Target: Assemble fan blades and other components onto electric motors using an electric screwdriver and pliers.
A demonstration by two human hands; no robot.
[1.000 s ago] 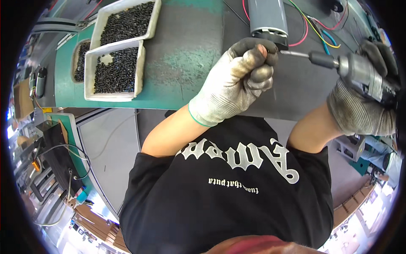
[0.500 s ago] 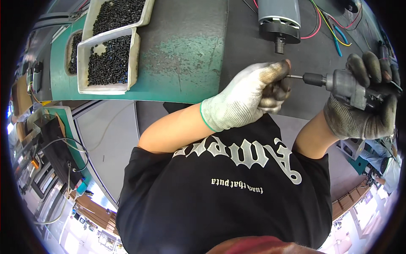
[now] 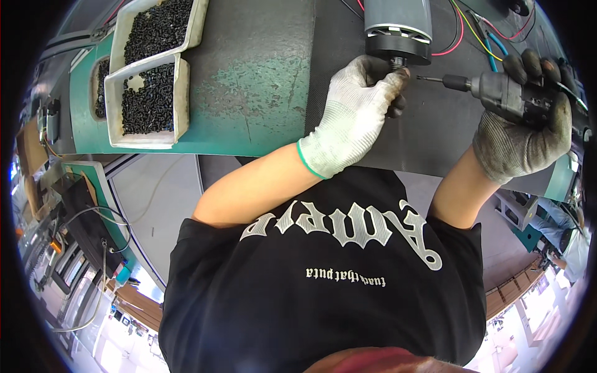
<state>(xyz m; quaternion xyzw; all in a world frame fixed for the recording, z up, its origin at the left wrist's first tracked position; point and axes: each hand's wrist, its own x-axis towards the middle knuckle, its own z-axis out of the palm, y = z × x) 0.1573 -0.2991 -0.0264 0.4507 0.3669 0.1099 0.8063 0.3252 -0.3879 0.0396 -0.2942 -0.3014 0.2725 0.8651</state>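
Observation:
A motor (image 3: 398,17) with a grey cylindrical body and a black end cap lies at the top of the view, its threaded shaft (image 3: 398,61) pointing toward me. My left hand (image 3: 354,105), in a whitish glove with dark-stained fingertips, is closed around that shaft; the fingers cover its end, so any small part there is hidden. To the right, my right hand (image 3: 519,140), in a dirtier glove, grips a dark power screwdriver (image 3: 500,94). Its bit (image 3: 430,78) points left toward my left fingertips, a short gap away from them.
Two white bins (image 3: 180,102) of small black parts stand at the far left on the green worn mat (image 3: 249,118). Red, yellow and black wires (image 3: 461,37) and blue-handled pliers (image 3: 495,46) lie right of the motor. Another person (image 3: 559,233) is at the far right.
My left hand has moved up and left from the screwdriver bit to the motor shaft. The bit now shows apart from the hand, and the right hand has shifted slightly up and left.

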